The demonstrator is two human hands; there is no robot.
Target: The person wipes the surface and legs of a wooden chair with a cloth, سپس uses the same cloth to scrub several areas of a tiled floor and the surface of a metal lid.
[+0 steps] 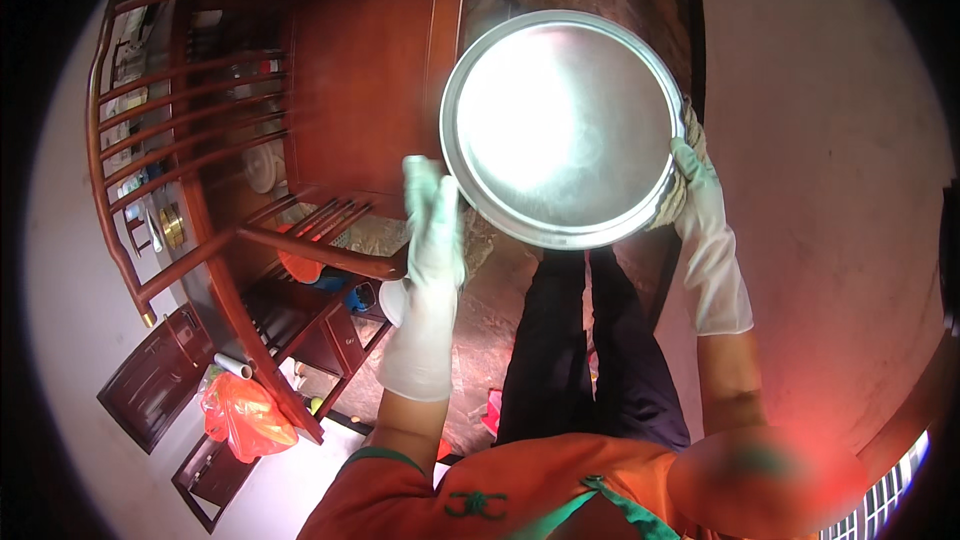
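To the left stands 1 reddish-brown wooden armchair [365,80] with a spindled back, and beyond its spindles shows a round gold-coloured object [173,225], its kind unclear. Lower down, 1 bulging red plastic bag [248,418] sits just beside a pale tube [233,367], near a dark panelled door [155,380]. The brown marbled floor [485,340] runs toward a pale wall [820,140] on the right, with 1 barred window [895,490] at the lower right edge.

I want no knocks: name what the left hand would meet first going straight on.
Probably the wooden panel ahead of the left hand, though it may lie lower; the tray, close beside, might be brushed. Depth is unclear.
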